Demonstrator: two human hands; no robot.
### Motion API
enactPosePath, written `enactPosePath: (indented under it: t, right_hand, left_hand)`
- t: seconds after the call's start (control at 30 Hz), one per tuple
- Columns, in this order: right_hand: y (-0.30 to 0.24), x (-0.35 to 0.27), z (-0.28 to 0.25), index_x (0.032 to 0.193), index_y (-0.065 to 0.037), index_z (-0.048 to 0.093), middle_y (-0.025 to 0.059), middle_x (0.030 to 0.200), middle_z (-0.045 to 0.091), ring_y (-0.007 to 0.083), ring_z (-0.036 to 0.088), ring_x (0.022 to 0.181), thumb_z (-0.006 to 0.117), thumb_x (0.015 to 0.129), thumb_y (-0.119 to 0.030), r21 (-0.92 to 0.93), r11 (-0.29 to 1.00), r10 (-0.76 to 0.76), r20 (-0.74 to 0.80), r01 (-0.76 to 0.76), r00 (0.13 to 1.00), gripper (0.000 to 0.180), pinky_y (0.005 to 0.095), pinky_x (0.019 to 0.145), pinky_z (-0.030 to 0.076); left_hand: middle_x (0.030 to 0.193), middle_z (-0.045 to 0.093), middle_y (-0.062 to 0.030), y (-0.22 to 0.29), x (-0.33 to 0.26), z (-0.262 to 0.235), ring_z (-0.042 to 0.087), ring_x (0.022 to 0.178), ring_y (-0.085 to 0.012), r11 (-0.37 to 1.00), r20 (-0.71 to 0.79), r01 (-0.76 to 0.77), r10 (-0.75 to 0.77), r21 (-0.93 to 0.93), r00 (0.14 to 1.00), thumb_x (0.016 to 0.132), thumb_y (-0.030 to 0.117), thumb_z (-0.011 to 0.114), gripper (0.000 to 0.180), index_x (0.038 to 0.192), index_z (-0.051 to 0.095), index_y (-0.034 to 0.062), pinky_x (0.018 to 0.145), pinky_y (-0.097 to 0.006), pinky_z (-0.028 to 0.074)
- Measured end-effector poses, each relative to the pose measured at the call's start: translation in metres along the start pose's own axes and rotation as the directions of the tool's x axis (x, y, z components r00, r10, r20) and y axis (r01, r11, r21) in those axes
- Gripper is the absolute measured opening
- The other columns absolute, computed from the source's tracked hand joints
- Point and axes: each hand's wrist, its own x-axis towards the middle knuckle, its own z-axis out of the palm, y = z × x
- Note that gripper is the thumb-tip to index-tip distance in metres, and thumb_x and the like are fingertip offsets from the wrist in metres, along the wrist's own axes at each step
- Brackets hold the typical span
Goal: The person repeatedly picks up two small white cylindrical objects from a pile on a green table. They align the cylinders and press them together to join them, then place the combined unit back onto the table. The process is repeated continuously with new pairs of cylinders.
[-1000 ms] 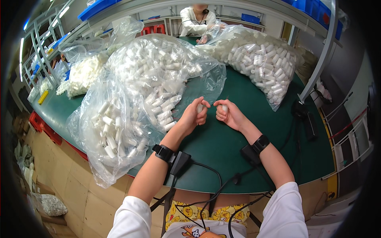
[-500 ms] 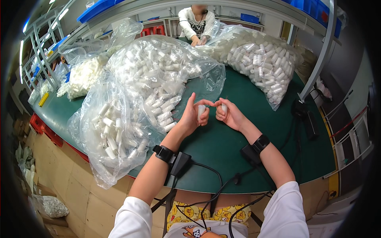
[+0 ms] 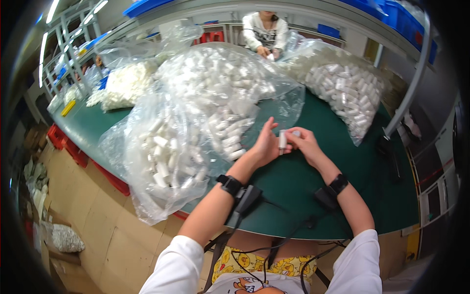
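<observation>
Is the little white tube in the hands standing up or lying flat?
Standing up. The small white tube points up and down, pinched between the left hand and the right hand above the green table.

So there's a small white plastic tube point(image 3: 282, 140), short cylinder shape, standing roughly upright, pinched between the left hand point(image 3: 267, 145) and right hand point(image 3: 303, 142) just above the green table point(image 3: 313, 186), right beside the bag.

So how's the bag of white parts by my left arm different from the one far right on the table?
The near bag hangs over the table's front edge, close to the left hand; the far bag lies wholly on the table, beyond the right hand. The near bag looks slacker, the far one fuller. Both are clear plastic holding small white cylinders.
</observation>
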Motion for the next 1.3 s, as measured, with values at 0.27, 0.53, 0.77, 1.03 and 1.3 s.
enactPosePath:
  t: [0.27,0.53,0.77,1.03,1.3]
  right_hand:
    - [-0.054,-0.002,0.045,0.09,-0.007,0.049,0.0035,0.077,0.052,0.0142,0.056,0.07,0.048,0.091,-0.025,0.321,0.941,-0.068,-0.137,0.109,0.988,0.017,0.0305,0.065,0.05]
    - [-0.1,-0.003,0.18,0.102,0.001,0.047,0.014,0.088,0.057,0.025,0.062,0.077,0.05,0.09,-0.023,0.207,0.946,0.138,0.442,-0.251,0.886,0.027,0.0391,0.067,0.053]
    - [-0.117,-0.008,0.242,0.115,0.007,0.043,0.017,0.108,0.054,0.0222,0.058,0.097,0.051,0.09,-0.023,0.004,0.949,0.249,0.603,-0.316,0.757,0.039,0.0315,0.088,0.047]
    - [-0.114,0.022,0.168,0.091,0.002,0.057,0.0093,0.082,0.062,0.0139,0.061,0.078,0.052,0.086,-0.016,-0.058,0.998,0.056,0.538,-0.029,0.841,0.019,0.0252,0.07,0.05]
    - [-0.044,0.077,0.032,0.078,0.0,0.058,0.0093,0.074,0.062,0.0165,0.06,0.072,0.053,0.076,-0.011,-0.631,0.776,0.087,0.116,0.006,0.989,0.013,0.0285,0.064,0.049]
  left_hand:
    - [0.09,0.056,-0.0074,-0.008,0.017,-0.022,0.057,0.072,-0.0194,0.982,-0.128,-0.025,0.05,0.187,0.991,0.09,0.044,0.039,0.035,0.103,0.045,0.0127,0.072,-0.032,0.047]
    - [0.069,0.055,-0.0018,-0.02,0.037,-0.058,0.052,0.062,-0.0145,0.997,-0.098,-0.032,0.026,-0.067,0.995,0.086,0.027,0.051,0.018,0.087,0.053,0.0086,0.059,-0.026,0.045]
    - [0.064,0.052,-0.0007,-0.007,0.018,-0.017,0.05,0.052,-0.0114,0.997,-0.234,0.069,-0.064,0.013,0.97,0.081,0.033,0.054,0.024,0.088,0.052,0.0102,0.048,-0.024,0.041]
    - [0.074,0.054,-0.0018,-0.032,0.025,-0.051,0.052,0.065,-0.0124,0.917,-0.014,-0.314,0.327,0.247,0.945,0.086,0.034,0.051,0.027,0.093,0.051,0.0075,0.062,-0.024,0.043]
    - [0.058,0.033,0.0028,-0.013,0.018,-0.011,0.031,0.048,-0.0093,0.992,-0.173,-0.024,0.045,0.124,0.984,0.087,0.013,0.039,0.012,0.08,0.047,0.0072,0.047,-0.025,0.03]
